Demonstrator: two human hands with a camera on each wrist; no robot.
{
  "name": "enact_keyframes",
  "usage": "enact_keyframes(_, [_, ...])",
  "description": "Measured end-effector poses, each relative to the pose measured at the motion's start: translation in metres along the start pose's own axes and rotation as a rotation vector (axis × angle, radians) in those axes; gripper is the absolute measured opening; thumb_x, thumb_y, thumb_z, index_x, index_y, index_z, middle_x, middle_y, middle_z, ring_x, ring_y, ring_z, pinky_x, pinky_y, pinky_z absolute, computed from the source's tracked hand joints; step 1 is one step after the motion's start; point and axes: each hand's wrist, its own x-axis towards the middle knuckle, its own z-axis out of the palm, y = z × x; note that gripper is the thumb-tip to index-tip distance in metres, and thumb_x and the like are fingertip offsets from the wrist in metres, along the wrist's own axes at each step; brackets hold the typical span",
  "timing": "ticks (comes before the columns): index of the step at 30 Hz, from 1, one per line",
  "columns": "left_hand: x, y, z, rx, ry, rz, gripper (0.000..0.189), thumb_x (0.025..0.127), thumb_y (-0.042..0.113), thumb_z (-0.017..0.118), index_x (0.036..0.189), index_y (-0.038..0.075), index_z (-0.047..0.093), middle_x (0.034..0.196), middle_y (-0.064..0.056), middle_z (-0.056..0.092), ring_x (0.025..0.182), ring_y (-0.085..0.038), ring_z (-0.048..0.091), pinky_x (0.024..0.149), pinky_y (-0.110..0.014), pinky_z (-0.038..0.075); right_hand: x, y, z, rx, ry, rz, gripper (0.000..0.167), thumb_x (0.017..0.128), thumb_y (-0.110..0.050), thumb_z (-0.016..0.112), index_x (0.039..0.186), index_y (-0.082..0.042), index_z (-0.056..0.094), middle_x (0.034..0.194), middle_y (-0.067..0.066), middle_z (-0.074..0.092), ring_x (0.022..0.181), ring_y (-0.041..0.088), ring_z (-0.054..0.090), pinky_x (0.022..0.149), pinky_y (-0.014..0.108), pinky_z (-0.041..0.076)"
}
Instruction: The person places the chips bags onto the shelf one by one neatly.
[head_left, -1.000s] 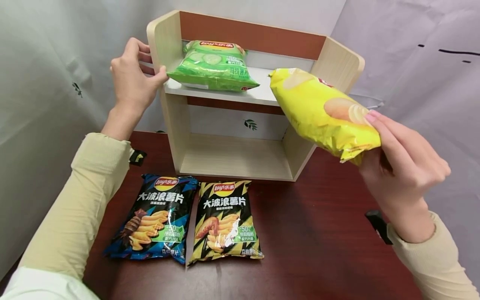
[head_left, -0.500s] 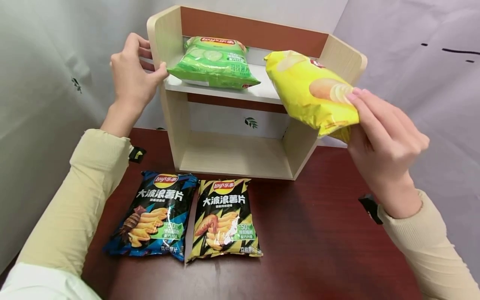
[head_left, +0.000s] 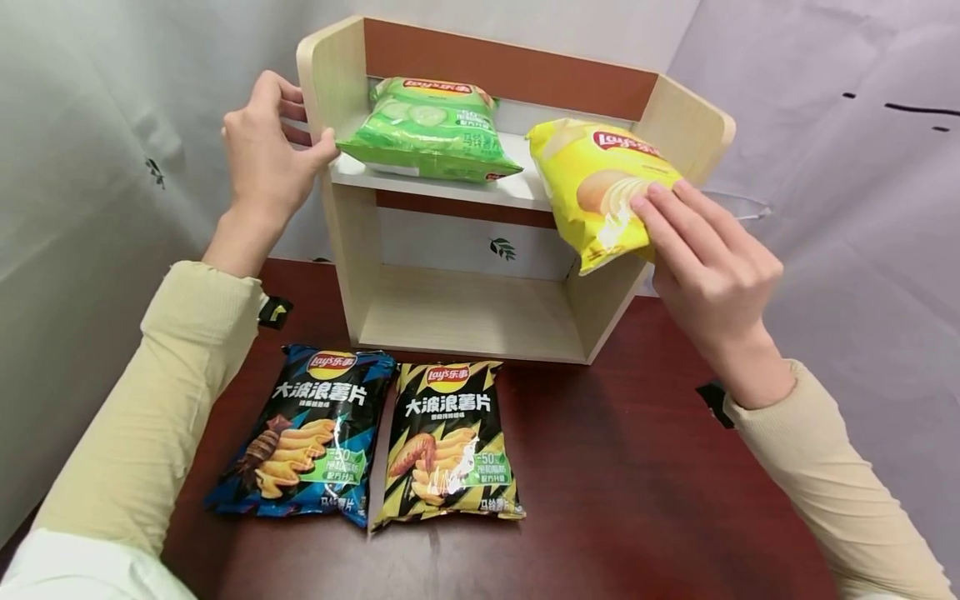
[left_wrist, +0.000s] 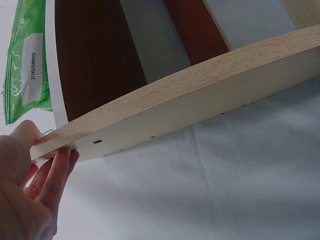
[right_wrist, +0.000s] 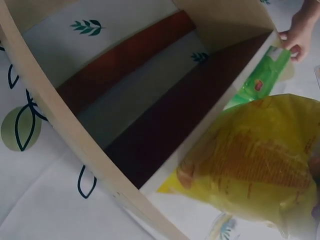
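Observation:
My left hand (head_left: 264, 158) grips the left side panel of a small wooden shelf (head_left: 347, 258). The left wrist view has the thumb on one face of that panel (left_wrist: 190, 107) and the fingers on the other. In my right hand (head_left: 712, 271) is a yellow bag of potato chips (head_left: 592, 187), pinched by its right side and tilted at the right part of the upper board. The right wrist view has the yellow bag's back (right_wrist: 250, 165) beside the board's edge; the hand is mostly out of that frame. A green chip bag (head_left: 431, 133) lies on the upper board's left part.
Two more chip bags lie side by side on the dark red table (head_left: 615, 483): a blue-and-black one (head_left: 307, 433) and a yellow-and-black one (head_left: 450, 446). The shelf's lower compartment (head_left: 472, 312) stands behind them. Pale cloth hangs around the table.
My right hand has moved left with the yellow chip bag, bringing it over the upper board and turning its front more toward the head camera. The left hand stays on the side panel.

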Motion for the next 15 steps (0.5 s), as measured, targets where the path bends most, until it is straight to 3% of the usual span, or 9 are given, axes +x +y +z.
enact_keyframes(7, [-0.0004, 0.0018, 0.001, -0.006, 0.003, 0.0, 0.032, 0.084, 0.026, 0.063, 0.111, 0.011, 0.058, 0.112, -0.006, 0.071, 0.068, 0.017, 0.049, 0.082, -0.019, 0.056, -0.0052, -0.0038, 0.005, -0.035, -0.027, -0.018, 0.025, 0.084, -0.003, 0.067, 0.096, -0.022, 0.078, 0.094, -0.005, 0.076, 0.091, 0.019, 0.071, 0.076, 0.039, 0.057])
enact_keyframes(15, [-0.0012, 0.0025, 0.0018, -0.001, 0.008, 0.003, 0.032, 0.084, 0.026, 0.063, 0.112, 0.011, 0.058, 0.112, -0.006, 0.071, 0.071, 0.014, 0.052, 0.082, -0.02, 0.056, -0.0046, -0.0014, 0.0022, -0.022, -0.261, 0.049, 0.026, 0.089, -0.008, 0.058, 0.103, -0.021, 0.076, 0.099, -0.002, 0.075, 0.096, 0.022, 0.069, 0.081, 0.042, 0.056])
